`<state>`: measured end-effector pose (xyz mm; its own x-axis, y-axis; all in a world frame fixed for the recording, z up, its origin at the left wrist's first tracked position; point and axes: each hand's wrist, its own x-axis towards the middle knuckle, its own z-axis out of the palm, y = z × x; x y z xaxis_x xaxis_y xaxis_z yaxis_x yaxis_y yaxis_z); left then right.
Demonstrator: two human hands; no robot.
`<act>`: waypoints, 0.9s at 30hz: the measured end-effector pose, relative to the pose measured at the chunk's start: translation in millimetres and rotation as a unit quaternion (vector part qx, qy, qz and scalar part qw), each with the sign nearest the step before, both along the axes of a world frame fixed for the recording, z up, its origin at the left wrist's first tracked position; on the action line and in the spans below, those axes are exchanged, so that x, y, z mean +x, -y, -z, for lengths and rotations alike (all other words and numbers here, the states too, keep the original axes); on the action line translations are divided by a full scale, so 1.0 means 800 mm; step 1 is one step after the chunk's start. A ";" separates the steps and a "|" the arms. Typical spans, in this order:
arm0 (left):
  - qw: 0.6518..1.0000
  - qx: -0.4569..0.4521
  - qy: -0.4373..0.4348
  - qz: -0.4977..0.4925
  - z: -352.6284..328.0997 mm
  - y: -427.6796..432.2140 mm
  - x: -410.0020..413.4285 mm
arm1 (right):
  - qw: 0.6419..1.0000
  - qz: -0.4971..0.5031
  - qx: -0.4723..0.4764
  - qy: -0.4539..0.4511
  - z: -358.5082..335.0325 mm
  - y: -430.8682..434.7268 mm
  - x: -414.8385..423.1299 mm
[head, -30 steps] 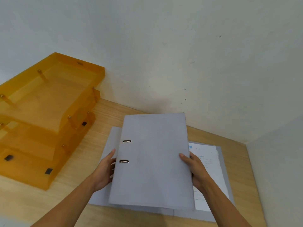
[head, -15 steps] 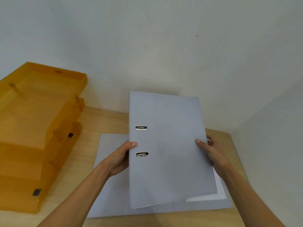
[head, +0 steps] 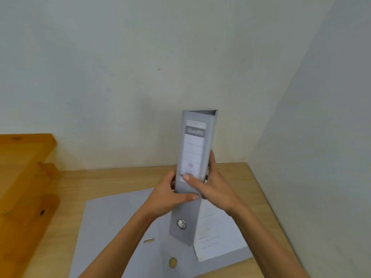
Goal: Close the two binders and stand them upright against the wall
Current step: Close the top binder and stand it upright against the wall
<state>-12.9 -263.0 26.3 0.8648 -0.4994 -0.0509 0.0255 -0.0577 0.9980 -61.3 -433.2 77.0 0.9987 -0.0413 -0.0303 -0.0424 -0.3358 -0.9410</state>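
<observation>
Head view: open binder (head: 124, 227) lies flat on the table (head: 259, 189) nearest me, paper (head: 216, 233) on its right half. Above it, my left hand (head: 168, 197) and right hand (head: 212, 187) grip the closed binder (head: 192, 163) upright, spine toward me, off the table. Wall (head: 140, 67) behind, orange trays (head: 24, 177) left.

Motion blur smears the spine label (head: 193, 151) of the closed binder (head: 190, 177) I hold, its print unreadable. My left hand (head: 170, 195) and right hand (head: 212, 185) hide its covers at the grip. The open binder (head: 112, 227) runs off the bottom edge; the orange tray stack (head: 24, 177) is cut by the left.
</observation>
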 end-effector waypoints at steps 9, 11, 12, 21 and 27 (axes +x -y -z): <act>0.979 0.111 0.100 0.138 -0.002 0.125 -0.004 | 0.996 0.053 0.053 0.042 0.053 0.128 -0.045; 0.975 0.120 0.097 0.160 0.009 0.163 -0.005 | 0.996 0.060 0.055 0.035 0.070 0.165 -0.059; 0.973 0.122 0.099 0.168 0.015 0.180 -0.007 | 0.996 0.068 0.059 0.028 0.078 0.181 -0.067; 0.968 0.140 0.090 0.189 0.092 0.310 -0.022 | 0.986 0.160 0.029 -0.025 0.144 0.301 -0.094; 0.969 0.160 0.101 0.159 0.114 0.350 -0.010 | 0.980 0.195 0.001 -0.031 0.160 0.332 -0.076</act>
<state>-20.8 -542.7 -64.6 0.6782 -0.7290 -0.0930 -0.2381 -0.3377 0.9106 -121.9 -698.7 -51.1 0.9033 -0.4193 -0.0908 -0.2244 -0.2812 -0.9330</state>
